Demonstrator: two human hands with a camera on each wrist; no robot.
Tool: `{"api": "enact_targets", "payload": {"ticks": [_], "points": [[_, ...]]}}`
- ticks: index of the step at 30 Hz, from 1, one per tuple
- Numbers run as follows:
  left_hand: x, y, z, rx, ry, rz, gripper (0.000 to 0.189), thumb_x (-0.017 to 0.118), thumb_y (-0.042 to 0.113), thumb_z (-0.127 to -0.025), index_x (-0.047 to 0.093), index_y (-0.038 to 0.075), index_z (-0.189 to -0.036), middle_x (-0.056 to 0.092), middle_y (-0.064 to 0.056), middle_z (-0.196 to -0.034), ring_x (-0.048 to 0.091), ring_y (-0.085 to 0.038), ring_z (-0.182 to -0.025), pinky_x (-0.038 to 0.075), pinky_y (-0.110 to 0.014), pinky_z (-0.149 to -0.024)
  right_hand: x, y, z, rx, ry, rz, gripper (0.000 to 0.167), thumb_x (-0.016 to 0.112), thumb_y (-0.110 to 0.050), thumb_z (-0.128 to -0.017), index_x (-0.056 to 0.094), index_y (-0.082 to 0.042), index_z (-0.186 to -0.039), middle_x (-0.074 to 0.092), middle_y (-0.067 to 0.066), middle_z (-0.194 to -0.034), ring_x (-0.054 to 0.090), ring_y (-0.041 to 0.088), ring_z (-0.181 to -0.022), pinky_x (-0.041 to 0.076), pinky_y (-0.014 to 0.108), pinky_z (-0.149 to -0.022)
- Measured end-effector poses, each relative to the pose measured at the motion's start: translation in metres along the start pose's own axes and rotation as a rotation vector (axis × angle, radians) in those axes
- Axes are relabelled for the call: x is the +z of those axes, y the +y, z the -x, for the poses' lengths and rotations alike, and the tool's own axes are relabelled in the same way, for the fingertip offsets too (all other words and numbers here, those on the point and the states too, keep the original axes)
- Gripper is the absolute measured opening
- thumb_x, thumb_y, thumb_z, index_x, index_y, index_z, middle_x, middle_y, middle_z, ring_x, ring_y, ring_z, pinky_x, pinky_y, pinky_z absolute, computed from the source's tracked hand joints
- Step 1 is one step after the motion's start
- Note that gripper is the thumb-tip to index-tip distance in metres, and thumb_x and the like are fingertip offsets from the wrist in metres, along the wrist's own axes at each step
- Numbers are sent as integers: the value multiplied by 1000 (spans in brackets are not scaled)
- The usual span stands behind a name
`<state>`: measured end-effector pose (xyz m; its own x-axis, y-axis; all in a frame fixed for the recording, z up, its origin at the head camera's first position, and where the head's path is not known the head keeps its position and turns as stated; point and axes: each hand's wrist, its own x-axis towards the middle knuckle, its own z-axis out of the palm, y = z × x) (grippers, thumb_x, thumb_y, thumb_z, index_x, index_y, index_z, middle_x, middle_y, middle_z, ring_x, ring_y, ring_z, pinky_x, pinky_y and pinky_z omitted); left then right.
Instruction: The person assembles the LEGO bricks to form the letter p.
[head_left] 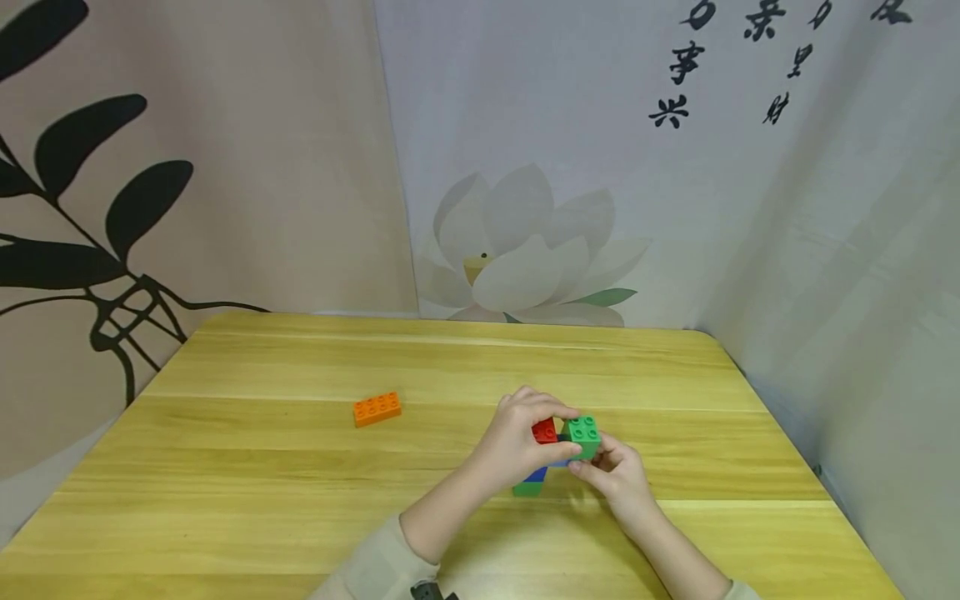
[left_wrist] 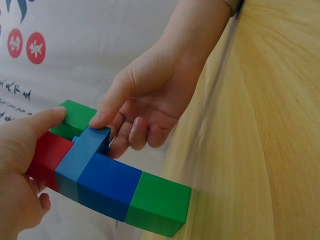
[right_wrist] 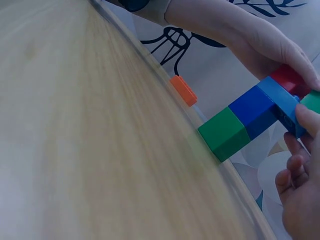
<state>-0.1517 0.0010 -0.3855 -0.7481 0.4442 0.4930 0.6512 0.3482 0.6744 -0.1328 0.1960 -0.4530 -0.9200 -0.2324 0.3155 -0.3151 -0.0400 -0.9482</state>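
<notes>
Several toy building blocks are joined in a stack between both hands, just above the table. In the left wrist view, a green block [left_wrist: 159,202] forms the bottom, followed by a dark blue block [left_wrist: 110,185] and a longer lighter blue block [left_wrist: 82,157]. On the lighter blue one sit a red block [left_wrist: 50,155] and, beside it, another green block [head_left: 583,432]. My left hand [head_left: 517,433] pinches this upper green block between thumb and forefinger. With thumb on top and fingers curled below, my right hand [head_left: 622,479] holds the lighter blue block's end.
An orange block [head_left: 377,409] with studs on top lies on the wooden table [head_left: 247,467], left of the hands. Printed curtains [head_left: 300,167] hang behind the table and along its right side.
</notes>
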Motion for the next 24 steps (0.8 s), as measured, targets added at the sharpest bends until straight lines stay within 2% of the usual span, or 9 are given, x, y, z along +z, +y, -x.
{"api": "enact_targets", "payload": {"ticks": [11, 14, 20, 24], "points": [[-3, 0, 0, 8, 10, 18, 40, 83, 26, -76, 71, 14, -112, 66, 7, -109, 48, -7, -104, 34, -40, -94, 0, 2, 0, -10, -2, 0, 33, 63, 8, -85, 61, 6, -118, 68, 4, -105, 62, 16, -94, 51, 29, -81], [-4, 0, 0, 21, 16, 44, 41, 84, 25, -75, 71, 14, -112, 66, 8, -110, 48, -8, -106, 33, -39, -94, 0, 1, 0, -16, -6, -5, 33, 63, 8, -85, 62, 3, -118, 68, 4, -106, 62, 16, -94, 50, 29, -82], [-13, 3, -1, 37, 63, 102, 40, 84, 22, -74, 72, 13, -111, 67, 7, -109, 49, -12, -105, 42, -36, -86, 0, 1, 0, -28, -5, 17, 33, 66, 3, -85, 65, -7, -117, 69, 2, -104, 62, 16, -91, 51, 27, -79], [-20, 5, -1, -11, 72, 123, 40, 84, 22, -74, 71, 13, -111, 66, 9, -110, 48, -11, -107, 43, -36, -87, 0, 1, 1, -11, 12, 37, 34, 67, 3, -84, 65, -9, -116, 69, 1, -103, 63, 16, -90, 51, 27, -79]]}}
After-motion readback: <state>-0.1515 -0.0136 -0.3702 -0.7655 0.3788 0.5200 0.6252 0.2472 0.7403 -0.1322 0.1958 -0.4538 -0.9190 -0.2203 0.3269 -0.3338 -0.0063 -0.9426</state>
